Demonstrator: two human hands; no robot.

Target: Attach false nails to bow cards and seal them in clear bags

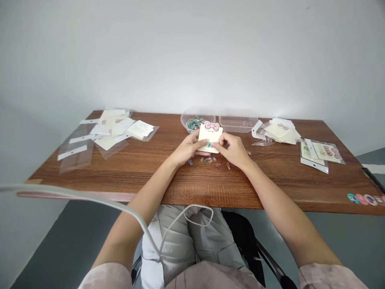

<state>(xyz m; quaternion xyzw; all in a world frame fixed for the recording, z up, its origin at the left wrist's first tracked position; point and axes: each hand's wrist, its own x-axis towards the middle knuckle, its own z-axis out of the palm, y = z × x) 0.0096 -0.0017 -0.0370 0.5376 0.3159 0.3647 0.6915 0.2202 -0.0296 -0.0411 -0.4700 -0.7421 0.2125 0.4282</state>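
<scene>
On the far left of the walnut-brown wooden table point(144, 160), a loose spread of clear plastic bags and cream cards point(111, 134) lies by itself. Your left hand point(189, 147) cradles the backing card point(209, 137), which has a pink bow at its top, in a wide grip, with your fingers curled around its left edge. The card sits between your hands, just above the tabletop. Your right hand point(231, 150) pinches narrowly at the card's front, its fingertips point(217, 146) closing beside a green clip point(208, 144). Small loose clips point(209, 159) lie just below your hands. Behind the card are a round clear tub point(197, 109) of green clips and a clear rectangular tray point(237, 119). Further right lie a stack of bagged cards point(278, 132), two flat packets point(321, 154), and a row of round colourful pieces point(362, 199) at the table's edge.
</scene>
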